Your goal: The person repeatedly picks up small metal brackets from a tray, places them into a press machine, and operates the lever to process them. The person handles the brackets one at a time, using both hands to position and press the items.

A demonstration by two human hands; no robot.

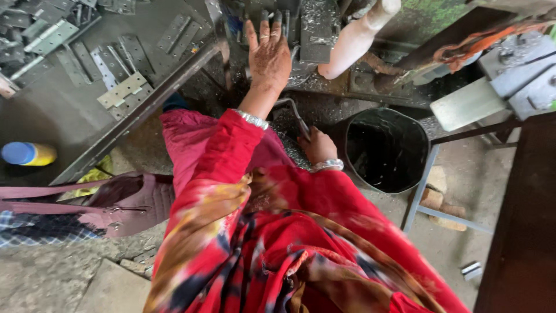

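I see my left hand (268, 55) spread flat on the machine (307, 35) amid metal shavings. My right hand (317, 146) is curled around a bent metal handle (294, 111) beside the black bucket (387, 149).

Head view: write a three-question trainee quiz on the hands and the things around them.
1. True or false: the left hand lies spread on the machine.
2. What does the right hand grip? A) black bucket B) bent metal handle C) blue-capped bottle
3. Fill in: the flat metal hinges lie on the grey ___ at the left.

Key: 1 true. 2 B, the bent metal handle; the black bucket stands beside it. 3 table.
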